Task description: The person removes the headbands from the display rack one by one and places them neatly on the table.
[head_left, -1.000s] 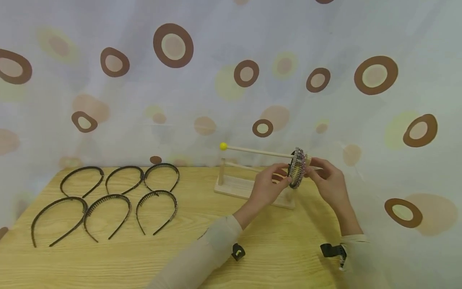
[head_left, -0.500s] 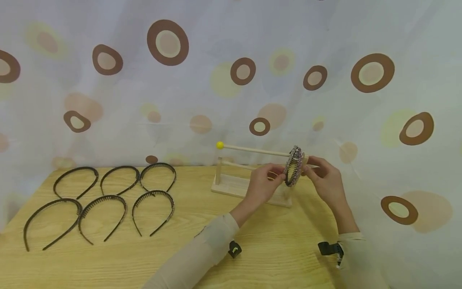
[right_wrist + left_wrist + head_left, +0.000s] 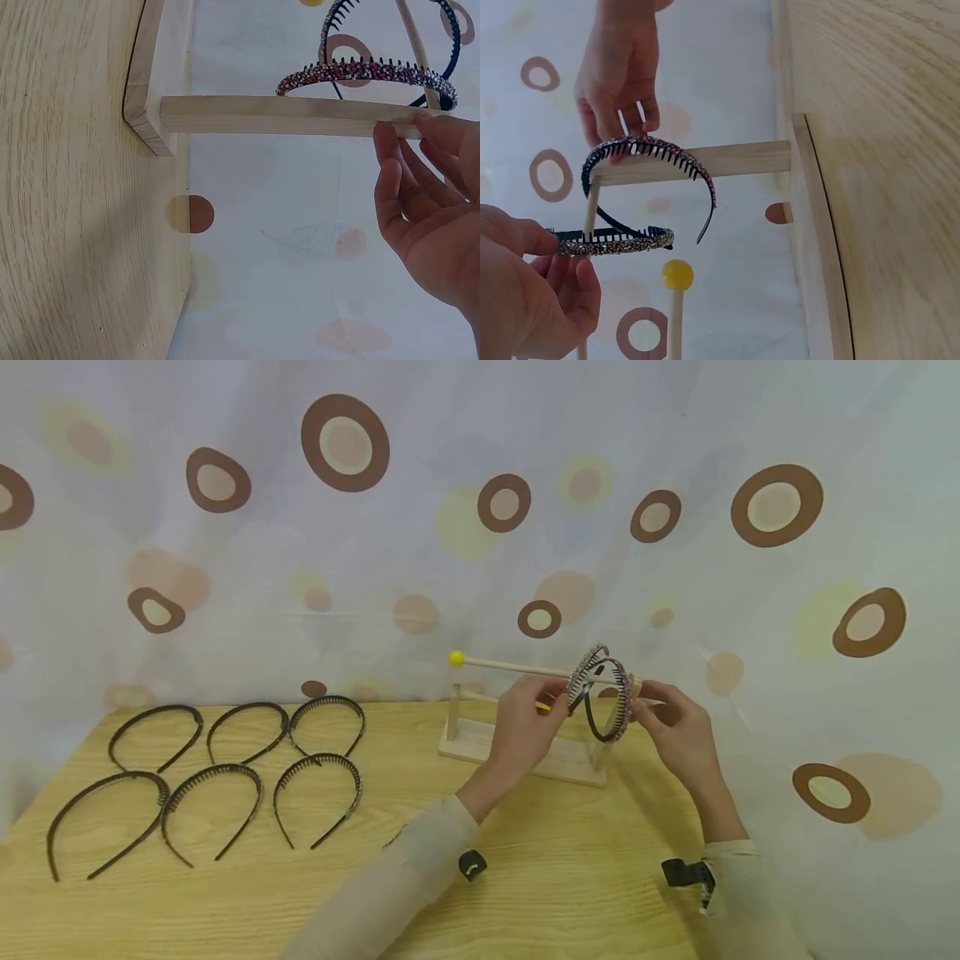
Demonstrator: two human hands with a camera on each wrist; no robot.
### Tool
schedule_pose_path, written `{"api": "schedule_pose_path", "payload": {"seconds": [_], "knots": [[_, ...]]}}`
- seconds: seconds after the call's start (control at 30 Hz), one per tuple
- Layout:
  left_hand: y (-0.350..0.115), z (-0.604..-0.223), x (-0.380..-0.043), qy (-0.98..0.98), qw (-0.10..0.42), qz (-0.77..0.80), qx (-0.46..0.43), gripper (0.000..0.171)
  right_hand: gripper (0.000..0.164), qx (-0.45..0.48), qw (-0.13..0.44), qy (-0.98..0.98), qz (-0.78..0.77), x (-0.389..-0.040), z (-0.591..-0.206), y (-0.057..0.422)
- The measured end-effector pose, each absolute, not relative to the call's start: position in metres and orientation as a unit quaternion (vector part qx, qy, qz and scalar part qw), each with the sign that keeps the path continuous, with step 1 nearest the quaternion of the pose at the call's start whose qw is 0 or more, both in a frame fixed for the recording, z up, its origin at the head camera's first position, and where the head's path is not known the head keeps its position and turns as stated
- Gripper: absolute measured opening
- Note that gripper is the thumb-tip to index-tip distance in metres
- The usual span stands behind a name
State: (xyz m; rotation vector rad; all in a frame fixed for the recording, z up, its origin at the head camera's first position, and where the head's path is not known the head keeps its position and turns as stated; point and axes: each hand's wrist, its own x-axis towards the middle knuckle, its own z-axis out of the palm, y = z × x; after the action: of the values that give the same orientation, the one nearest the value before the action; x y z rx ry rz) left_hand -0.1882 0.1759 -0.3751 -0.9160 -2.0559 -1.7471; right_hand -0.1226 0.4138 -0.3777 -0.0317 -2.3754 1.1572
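Note:
My left hand (image 3: 523,722) pinches a black toothed headband (image 3: 622,246) with silvery glitter. It hangs around the upper rod (image 3: 517,667) of a wooden stand (image 3: 480,739). Right of it, against the stand's upright post (image 3: 285,116), a second headband (image 3: 360,73) with pinkish glitter loops over the same rod. The fingertips and thumb of my right hand (image 3: 678,727) grip that post near its top. A yellow ball (image 3: 457,658) caps the rod's left end.
Several black headbands lie in two rows on the left of the wooden table, among them a front-row headband (image 3: 217,768) and a back-row headband (image 3: 327,699). A lower rod runs under the upper one. Behind hangs a patterned curtain (image 3: 420,535).
My left hand has shifted left along the rod, drawing the silvery headband apart from the pinkish one. The two were close together before. My right hand stays at the post.

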Motion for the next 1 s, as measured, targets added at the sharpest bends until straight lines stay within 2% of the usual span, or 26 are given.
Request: {"api": "schedule_pose_path", "payload": {"seconds": [0.4, 1.0], "knots": [[0.146, -0.353, -0.209, -0.709, 0.211, -0.605, -0.294, 0.02, 0.041, -0.018, 0.245, -0.877, 0.413, -0.121, -0.374, 0.414], [0.085, -0.341, -0.242, -0.708, 0.287, -0.596, -0.248, 0.02, 0.041, 0.0, 0.24, -0.868, 0.435, -0.122, -0.378, 0.415]]}}
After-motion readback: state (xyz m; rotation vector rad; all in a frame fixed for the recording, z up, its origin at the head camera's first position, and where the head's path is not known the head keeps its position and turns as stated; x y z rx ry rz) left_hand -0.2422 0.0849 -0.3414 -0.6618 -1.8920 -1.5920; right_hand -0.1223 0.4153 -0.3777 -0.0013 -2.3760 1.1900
